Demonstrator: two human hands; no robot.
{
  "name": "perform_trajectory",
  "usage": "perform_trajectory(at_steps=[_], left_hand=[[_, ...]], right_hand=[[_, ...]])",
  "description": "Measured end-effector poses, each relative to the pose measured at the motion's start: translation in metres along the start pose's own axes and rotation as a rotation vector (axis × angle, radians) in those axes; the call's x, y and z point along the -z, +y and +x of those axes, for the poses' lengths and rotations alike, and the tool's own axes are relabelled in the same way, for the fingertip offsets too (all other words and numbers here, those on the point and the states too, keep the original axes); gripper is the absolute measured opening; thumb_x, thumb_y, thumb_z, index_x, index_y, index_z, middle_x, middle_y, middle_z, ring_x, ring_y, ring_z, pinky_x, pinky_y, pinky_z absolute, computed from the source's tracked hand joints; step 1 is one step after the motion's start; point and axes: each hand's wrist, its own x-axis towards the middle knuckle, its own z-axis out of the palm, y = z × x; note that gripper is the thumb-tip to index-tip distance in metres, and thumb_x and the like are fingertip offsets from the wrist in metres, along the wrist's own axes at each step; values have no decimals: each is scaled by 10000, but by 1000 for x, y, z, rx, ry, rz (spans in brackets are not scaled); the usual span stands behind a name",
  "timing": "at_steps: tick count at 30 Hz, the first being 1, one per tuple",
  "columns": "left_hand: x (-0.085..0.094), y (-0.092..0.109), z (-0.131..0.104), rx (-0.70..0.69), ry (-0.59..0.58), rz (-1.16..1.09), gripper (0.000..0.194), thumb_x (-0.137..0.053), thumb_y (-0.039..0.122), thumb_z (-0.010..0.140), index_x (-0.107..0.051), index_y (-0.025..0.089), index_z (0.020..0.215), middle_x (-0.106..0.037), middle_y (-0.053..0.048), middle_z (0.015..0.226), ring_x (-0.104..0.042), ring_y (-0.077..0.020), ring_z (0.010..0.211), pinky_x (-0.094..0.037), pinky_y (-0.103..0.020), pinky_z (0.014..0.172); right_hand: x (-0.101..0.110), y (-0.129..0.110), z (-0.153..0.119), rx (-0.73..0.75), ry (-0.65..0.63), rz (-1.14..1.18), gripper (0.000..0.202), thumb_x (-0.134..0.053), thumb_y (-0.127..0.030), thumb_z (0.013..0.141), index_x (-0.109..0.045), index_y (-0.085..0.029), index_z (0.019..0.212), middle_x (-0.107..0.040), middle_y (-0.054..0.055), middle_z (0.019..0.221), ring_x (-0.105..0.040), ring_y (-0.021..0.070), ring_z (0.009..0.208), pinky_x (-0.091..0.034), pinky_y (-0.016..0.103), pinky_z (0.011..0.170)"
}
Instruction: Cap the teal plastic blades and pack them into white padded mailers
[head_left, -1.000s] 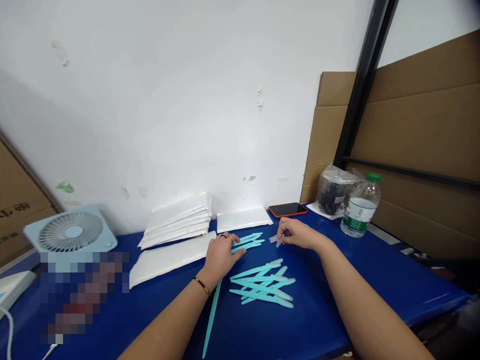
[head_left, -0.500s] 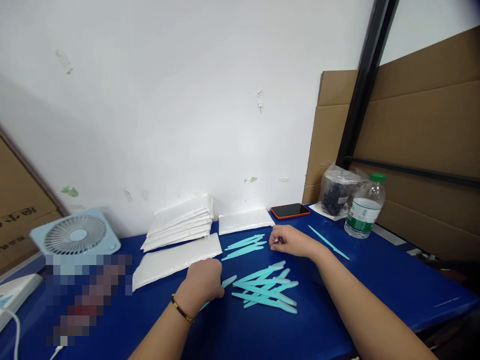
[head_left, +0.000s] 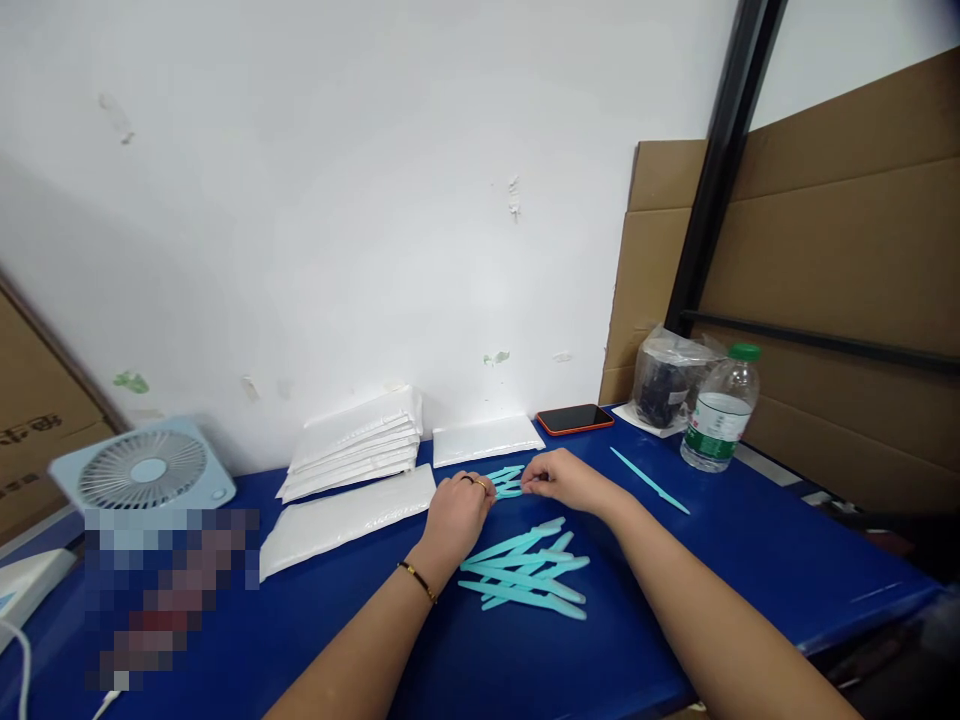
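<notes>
My left hand (head_left: 459, 512), with a ring and a bracelet, has its fingers closed on the near ends of a small group of turquoise eyebrow razors (head_left: 508, 480). From the other side, my right hand (head_left: 564, 478) pinches the right end of a razor in that group. How many razors each hand holds is hidden by the fingers. Closer to me lies a crossed pile of several more eyebrow razors (head_left: 525, 575) with pale, clear-looking tips. One single razor (head_left: 649, 480) rests apart, to the right of my right hand.
White padded envelopes (head_left: 352, 440) are stacked at the back left, with one envelope (head_left: 345, 515) in front and another (head_left: 487, 440) against the wall. A phone (head_left: 575, 419), a water bottle (head_left: 720, 420) and a bagged dark object (head_left: 664, 390) stand right. A fan (head_left: 146, 470) sits left.
My left hand has moved up and right from beside the crossed pile, where it held a razor, to the small group. My right hand has shifted slightly left onto that group.
</notes>
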Motion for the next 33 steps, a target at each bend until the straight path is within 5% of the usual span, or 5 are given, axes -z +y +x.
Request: perform_trajectory(at_steps=[6, 15, 23, 26, 33], left_hand=[[-6, -9, -4, -1, 84, -163, 205, -475, 327, 840, -597, 217, 963, -598, -36, 967, -531, -182, 896, -391, -287, 768], [-4, -5, -15, -138, -174, -328, 185, -554, 391, 772, -610, 219, 733, -611, 35, 704, -526, -107, 635, -344, -220, 566], [0, -18, -8, 33, 49, -135, 211, -570, 399, 765, -615, 246, 903, -612, -15, 937, -512, -209, 954, -363, -313, 781], [-5, -23, -7, 46, 93, -91, 425, -599, 458, 735, -540, 282, 1118, -555, -28, 1118, -432, -242, 1106, -328, -356, 888], [-7, -24, -5, 33, 92, -129, 276, -498, 353, 840, -573, 287, 1096, -584, -10, 1113, -476, -204, 1059, -321, -341, 868]], right_hand=[[24, 10, -15, 27, -86, -13, 218, -659, -378, 689, -692, -192, 798, -594, 27, 824, -547, 131, 700, -409, 211, 599], [1, -1, -10, 90, -315, -64, 166, -672, -328, 661, -675, -168, 704, -565, 3, 735, -499, 98, 594, -358, 198, 512], [28, 20, -17, -103, -86, -146, 153, -693, -309, 642, -666, -179, 718, -572, 26, 806, -534, 148, 705, -383, 223, 587], [24, 17, -16, -47, -164, -101, 215, -709, -336, 625, -676, -187, 776, -561, 19, 827, -535, 143, 719, -389, 218, 599], [5, 7, -10, 51, -311, -83, 164, -693, -301, 653, -658, -165, 737, -528, 9, 801, -499, 112, 670, -374, 204, 570]])
